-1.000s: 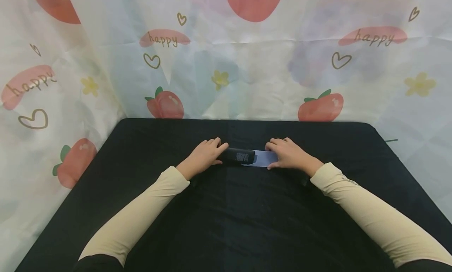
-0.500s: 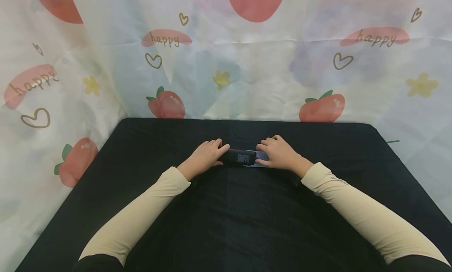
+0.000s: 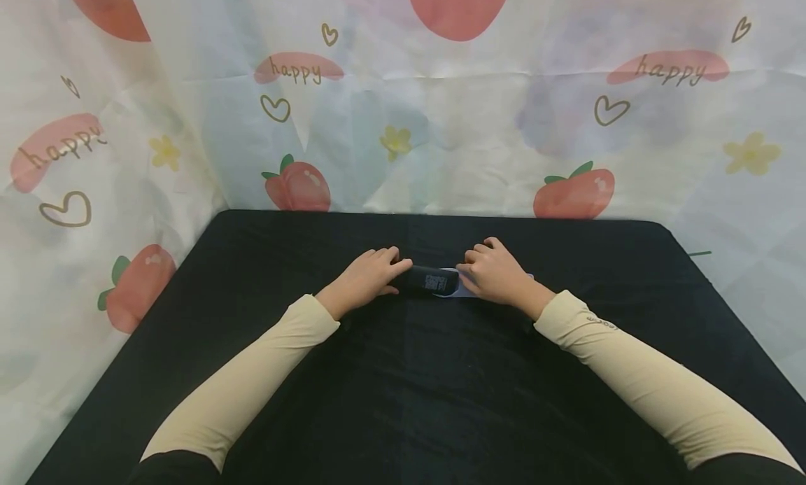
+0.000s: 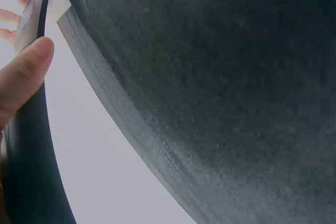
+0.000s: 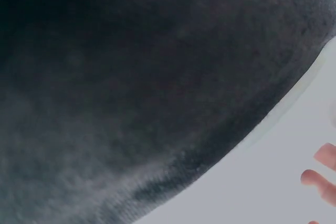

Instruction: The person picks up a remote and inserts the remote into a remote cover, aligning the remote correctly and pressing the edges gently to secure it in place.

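A slim black slab with a QR code printed near its right end lies lengthwise before me in the head view. My left hand grips its left end, the thumb on the near side in the left wrist view. From under its right end runs a flat bluish-grey strip, partly covered by my right hand. That hand's bent fingers and thumb meet at the slab's right end, over the strip; whether they pinch anything I cannot tell. Only a few right fingertips show in the right wrist view.
Both hands work over the far middle of a table with a black cloth. A pale curtain printed with strawberries and hearts hangs right behind the table and along its left side.
My right hand has moved left from the strip's right end to the slab's end, and its fingers have drawn in. The left hand keeps its grip on the slab, nearly still.
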Action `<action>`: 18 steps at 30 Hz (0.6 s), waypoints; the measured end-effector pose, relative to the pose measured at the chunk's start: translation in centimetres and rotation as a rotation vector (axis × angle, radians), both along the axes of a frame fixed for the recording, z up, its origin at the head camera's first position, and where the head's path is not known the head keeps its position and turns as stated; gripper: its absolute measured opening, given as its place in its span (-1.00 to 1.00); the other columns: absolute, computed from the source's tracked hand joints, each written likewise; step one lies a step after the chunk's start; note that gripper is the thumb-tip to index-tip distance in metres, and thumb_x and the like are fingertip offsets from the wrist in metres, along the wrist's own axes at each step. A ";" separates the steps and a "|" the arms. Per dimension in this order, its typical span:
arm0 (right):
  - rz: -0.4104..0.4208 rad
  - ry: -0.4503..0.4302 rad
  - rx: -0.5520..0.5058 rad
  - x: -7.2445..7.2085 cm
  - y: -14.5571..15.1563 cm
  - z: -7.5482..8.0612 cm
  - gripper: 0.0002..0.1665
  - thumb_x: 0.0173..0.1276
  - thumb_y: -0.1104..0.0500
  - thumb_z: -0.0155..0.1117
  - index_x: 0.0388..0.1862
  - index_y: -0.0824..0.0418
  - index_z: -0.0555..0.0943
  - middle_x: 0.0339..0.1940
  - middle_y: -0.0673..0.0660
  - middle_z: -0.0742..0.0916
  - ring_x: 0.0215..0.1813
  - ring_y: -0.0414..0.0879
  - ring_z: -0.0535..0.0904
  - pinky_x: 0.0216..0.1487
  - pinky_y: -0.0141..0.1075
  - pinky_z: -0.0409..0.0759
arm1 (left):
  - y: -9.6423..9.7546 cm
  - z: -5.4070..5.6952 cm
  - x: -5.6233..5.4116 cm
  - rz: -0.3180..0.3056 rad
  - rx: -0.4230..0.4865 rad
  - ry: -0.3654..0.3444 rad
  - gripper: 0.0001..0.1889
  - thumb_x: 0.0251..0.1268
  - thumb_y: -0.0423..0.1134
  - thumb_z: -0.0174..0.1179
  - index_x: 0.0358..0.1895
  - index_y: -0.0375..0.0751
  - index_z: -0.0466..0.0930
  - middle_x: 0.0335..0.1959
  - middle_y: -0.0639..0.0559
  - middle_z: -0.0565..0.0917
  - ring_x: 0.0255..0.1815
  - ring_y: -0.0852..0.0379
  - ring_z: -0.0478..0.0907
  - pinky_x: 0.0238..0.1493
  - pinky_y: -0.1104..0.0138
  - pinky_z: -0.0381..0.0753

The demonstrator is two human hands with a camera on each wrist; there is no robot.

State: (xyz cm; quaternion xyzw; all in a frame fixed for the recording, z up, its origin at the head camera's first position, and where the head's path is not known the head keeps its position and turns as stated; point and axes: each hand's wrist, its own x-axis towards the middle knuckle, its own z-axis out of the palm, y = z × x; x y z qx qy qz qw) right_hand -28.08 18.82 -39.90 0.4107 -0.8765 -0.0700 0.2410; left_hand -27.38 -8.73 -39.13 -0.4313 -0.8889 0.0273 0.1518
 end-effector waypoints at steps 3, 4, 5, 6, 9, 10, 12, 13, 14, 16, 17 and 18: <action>-0.020 0.004 -0.006 0.0 -0.1 -0.1 -0.82 0.22 0.06 0.30 -0.29 0.07 0.76 -0.41 0.07 0.70 -0.25 0.00 0.61 0.02 0.04 0.47 | 0.0 0.2 -0.1 -0.013 -0.010 -0.004 -0.52 0.04 -0.06 0.36 0.01 -0.02 0.37 -0.19 -0.01 0.51 -0.29 0.11 0.52 -0.26 0.31 0.46; -0.023 0.007 -0.009 0.0 -0.1 -0.1 -0.82 0.22 0.06 0.29 -0.29 0.07 0.76 -0.41 0.07 0.70 -0.25 0.00 0.61 0.03 0.05 0.46 | 0.1 0.3 -0.1 -0.017 -0.014 -0.002 -0.52 0.04 -0.06 0.37 0.01 -0.01 0.38 -0.19 0.00 0.52 -0.28 0.10 0.53 -0.25 0.31 0.47; -0.023 0.013 -0.014 0.0 -0.1 -0.1 -0.83 0.23 0.06 0.29 -0.31 0.07 0.76 -0.42 0.06 0.70 -0.26 0.00 0.61 0.03 0.05 0.46 | 0.2 0.3 -0.1 -0.020 -0.021 0.003 -0.52 0.03 -0.06 0.37 0.01 -0.01 0.38 -0.19 0.00 0.52 -0.28 0.10 0.53 -0.24 0.31 0.48; -0.020 0.019 -0.018 0.0 -0.2 -0.1 -0.84 0.23 0.07 0.29 -0.32 0.07 0.76 -0.43 0.06 0.70 -0.26 0.00 0.60 0.03 0.05 0.46 | 0.2 0.3 -0.2 -0.019 -0.029 0.010 -0.52 0.03 -0.06 0.37 0.01 0.00 0.38 -0.19 0.00 0.52 -0.27 0.10 0.54 -0.23 0.30 0.48; 0.001 0.045 -0.019 0.0 -0.3 -0.1 -0.85 0.22 0.11 0.28 -0.40 0.09 0.75 -0.45 0.06 0.69 -0.29 0.00 0.58 0.05 0.07 0.45 | 0.5 0.4 -0.3 -0.016 -0.044 0.030 -0.53 0.05 -0.04 0.36 0.00 0.00 0.38 -0.19 0.00 0.53 -0.26 0.10 0.55 -0.22 0.30 0.51; 0.012 0.056 -0.017 0.1 -0.3 -0.1 -0.85 0.22 0.12 0.27 -0.44 0.10 0.74 -0.46 0.06 0.68 -0.30 0.01 0.58 0.05 0.08 0.45 | 0.6 0.5 -0.2 -0.012 -0.048 0.036 -0.54 0.06 -0.04 0.35 0.00 -0.01 0.38 -0.19 -0.01 0.53 -0.26 0.09 0.56 -0.22 0.29 0.52; 0.036 0.075 -0.017 0.1 -0.3 0.0 -0.84 0.20 0.15 0.26 -0.52 0.13 0.71 -0.48 0.07 0.67 -0.31 0.02 0.56 0.05 0.09 0.46 | 0.8 0.6 0.0 0.000 -0.058 0.044 -0.55 0.09 -0.04 0.33 0.00 -0.04 0.38 -0.18 -0.03 0.54 -0.27 0.07 0.57 -0.22 0.28 0.53; 0.046 0.081 -0.018 0.1 -0.4 0.0 -0.83 0.20 0.16 0.26 -0.55 0.14 0.70 -0.49 0.07 0.67 -0.32 0.02 0.56 0.04 0.09 0.46 | 0.8 0.6 0.1 0.009 -0.062 0.044 -0.55 0.11 -0.03 0.32 0.02 -0.06 0.39 -0.18 -0.05 0.54 -0.26 0.06 0.58 -0.21 0.27 0.55; 0.056 0.087 -0.018 0.1 -0.4 0.0 -0.82 0.20 0.16 0.25 -0.57 0.14 0.68 -0.49 0.07 0.66 -0.32 0.02 0.56 0.04 0.09 0.46 | 0.9 0.7 0.3 0.021 -0.065 0.039 -0.54 0.12 -0.03 0.32 0.03 -0.07 0.39 -0.17 -0.07 0.55 -0.24 0.04 0.59 -0.19 0.26 0.56; 0.073 0.086 -0.025 0.2 -0.5 0.0 -0.83 0.19 0.17 0.26 -0.57 0.16 0.68 -0.49 0.07 0.66 -0.33 0.02 0.56 0.02 0.08 0.47 | 1.1 0.7 0.5 0.056 -0.082 0.024 -0.53 0.15 -0.02 0.29 0.07 -0.10 0.39 -0.14 -0.09 0.56 -0.20 0.02 0.60 -0.13 0.24 0.58; 0.078 0.078 -0.027 0.2 -0.5 0.0 -0.84 0.19 0.17 0.26 -0.55 0.16 0.68 -0.48 0.07 0.66 -0.33 0.01 0.56 0.01 0.07 0.48 | 1.2 0.7 0.7 0.074 -0.093 0.015 -0.52 0.17 -0.01 0.27 0.08 -0.11 0.39 -0.12 -0.10 0.57 -0.18 0.01 0.60 -0.11 0.23 0.58; 0.083 0.063 -0.028 0.2 -0.5 0.0 -0.86 0.18 0.16 0.28 -0.51 0.17 0.69 -0.47 0.08 0.66 -0.32 0.01 0.57 0.01 0.06 0.48 | 1.2 0.7 0.7 0.095 -0.103 0.002 -0.51 0.18 0.00 0.26 0.11 -0.12 0.39 -0.10 -0.11 0.58 -0.15 0.00 0.60 -0.07 0.22 0.58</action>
